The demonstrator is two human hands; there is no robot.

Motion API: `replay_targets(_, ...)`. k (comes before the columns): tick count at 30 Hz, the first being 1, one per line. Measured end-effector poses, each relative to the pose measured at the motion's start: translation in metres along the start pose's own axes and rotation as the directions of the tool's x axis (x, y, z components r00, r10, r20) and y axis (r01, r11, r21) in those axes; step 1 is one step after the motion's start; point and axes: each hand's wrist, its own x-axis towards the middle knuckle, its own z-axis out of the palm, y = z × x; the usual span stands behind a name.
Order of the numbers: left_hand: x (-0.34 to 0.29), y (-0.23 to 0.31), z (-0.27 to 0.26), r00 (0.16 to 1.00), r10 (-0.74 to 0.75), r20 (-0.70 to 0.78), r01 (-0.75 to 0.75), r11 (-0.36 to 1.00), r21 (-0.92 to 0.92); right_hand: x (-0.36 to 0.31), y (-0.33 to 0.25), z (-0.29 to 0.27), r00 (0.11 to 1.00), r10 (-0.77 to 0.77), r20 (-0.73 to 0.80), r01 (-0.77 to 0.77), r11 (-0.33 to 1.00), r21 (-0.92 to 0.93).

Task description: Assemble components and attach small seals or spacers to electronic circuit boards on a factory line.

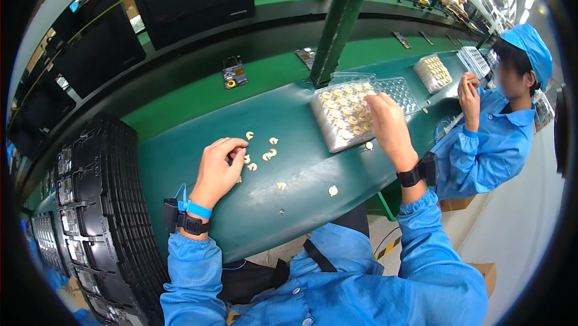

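My left hand (218, 167) rests low over the green mat, its fingers curled in. Beside its fingertips lie several small cream, notched round pieces (267, 156). Whatever those fingers may hold is hidden. At the right, my right hand (390, 130) is above the edge of a stack of clear plastic trays (328, 126), fingertips pinched together; I cannot make out anything between them. Rows of cream and gold round pieces (343, 108) fill the top tray's pockets. A round piece (369, 145) lies at the stack's near side, and another (333, 190) sits closer to me.
Tall black trays (114, 199) are stacked at my left. A green post (339, 34) rises behind the clear trays. Dark circuit-board units (234, 73) lie along the green strip beyond the mat. To the right, a co-worker in blue (494, 139) works by another tray stack (432, 74).
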Motion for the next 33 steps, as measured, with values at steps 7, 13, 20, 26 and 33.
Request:
replay_targets(7, -0.011, 0.026, -0.001, 0.994, -0.11, -0.022, 0.077, 0.809, -0.583, 0.02, -0.134, 0.062, 0.963, 0.095, 0.254, -0.262, 0.563, 0.784)
replay_targets(13, -0.005, 0.024, -0.009, 0.947, -0.26, -0.19, 0.077, 0.756, -0.65, 0.048, -0.188, 0.129, 0.974, -0.049, 0.22, -0.174, 0.455, 0.873)
replay_targets(20, -0.008, 0.013, -0.017, 0.917, -0.311, -0.251, 0.059, 0.727, -0.684, 0.045, -0.178, 0.148, 0.956, -0.111, 0.271, -0.222, 0.33, 0.918)
replay_targets(26, -0.006, 0.012, -0.014, 0.928, -0.257, -0.268, 0.054, 0.806, -0.589, 0.042, -0.175, 0.148, 0.963, -0.168, 0.209, -0.13, 0.389, 0.912)
replay_targets(33, -0.008, 0.003, -0.011, 0.935, -0.229, -0.269, 0.061, 0.854, -0.517, 0.04, -0.173, 0.149, 0.957, -0.167, 0.235, -0.148, 0.414, 0.898)
